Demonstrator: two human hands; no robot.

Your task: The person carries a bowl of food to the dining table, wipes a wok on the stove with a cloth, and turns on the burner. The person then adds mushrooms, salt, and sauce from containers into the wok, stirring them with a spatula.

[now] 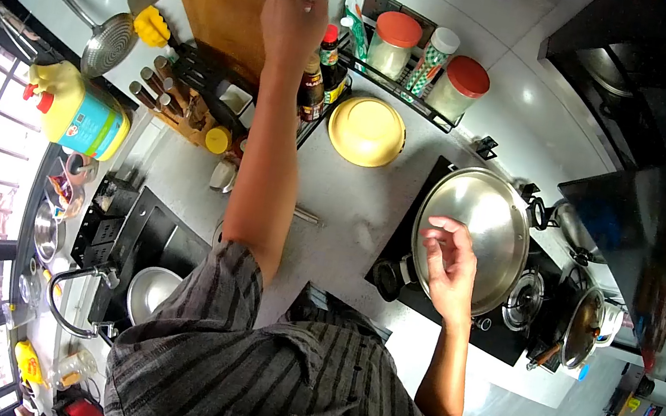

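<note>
Striped dark grey shirt cloth (271, 381) fills the bottom of the view, closest to the camera; my bare forearms (269, 163) stretch forward from it over a pale kitchen tabletop (343, 253). My left grip (293, 17) is raised near the top, in front of the right edge of a wooden cutting board (216, 11) that stands against the tiled wall (491, 7). Its fingers are curled, with a small pale glint among them; I cannot tell whether it holds anything or touches the board. My right grip (452, 270) is released, thumb and fingers apart, nothing between them. It appears over the lower part of a wide, shiny steel pan (486, 206), which sits on the black stove (503, 344) to the right; I cannot tell how near the two are.

Between my arms, a round yellow dish (367, 131) rests on the tabletop, just beside a black rack (447, 122) carrying red-lidded jars (395, 48). Left of my left forearm is a knife block (181, 121); farther left, a steel bowl (152, 294) sits in the sink (142, 217), and a big yellow jug (74, 110) stands by the barred window (1, 129).
</note>
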